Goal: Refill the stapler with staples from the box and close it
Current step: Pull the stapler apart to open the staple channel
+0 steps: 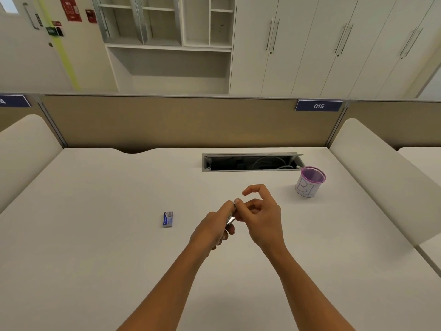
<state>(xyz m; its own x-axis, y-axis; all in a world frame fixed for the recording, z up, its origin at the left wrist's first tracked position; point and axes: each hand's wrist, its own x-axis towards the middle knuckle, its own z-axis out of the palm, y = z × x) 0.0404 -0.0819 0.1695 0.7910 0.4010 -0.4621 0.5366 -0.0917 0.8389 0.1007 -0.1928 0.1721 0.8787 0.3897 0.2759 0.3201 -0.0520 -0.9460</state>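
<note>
My left hand (212, 225) is wrapped around a small metal stapler (231, 219), held above the middle of the white desk; only a shiny sliver of it shows between my fingers. My right hand (260, 211) meets it from the right, thumb and a finger pinched at the stapler's far tip, index finger raised and curled. Whether staples sit between those fingertips is too small to tell. The blue staple box (168, 219) lies flat on the desk, a hand's width left of my left hand, its far end open.
A purple mesh pen cup (310, 182) with a paper label stands at the right back of the desk (95, 235). An open cable hatch (250, 162) is cut into the desk behind my hands. Padded dividers flank both sides.
</note>
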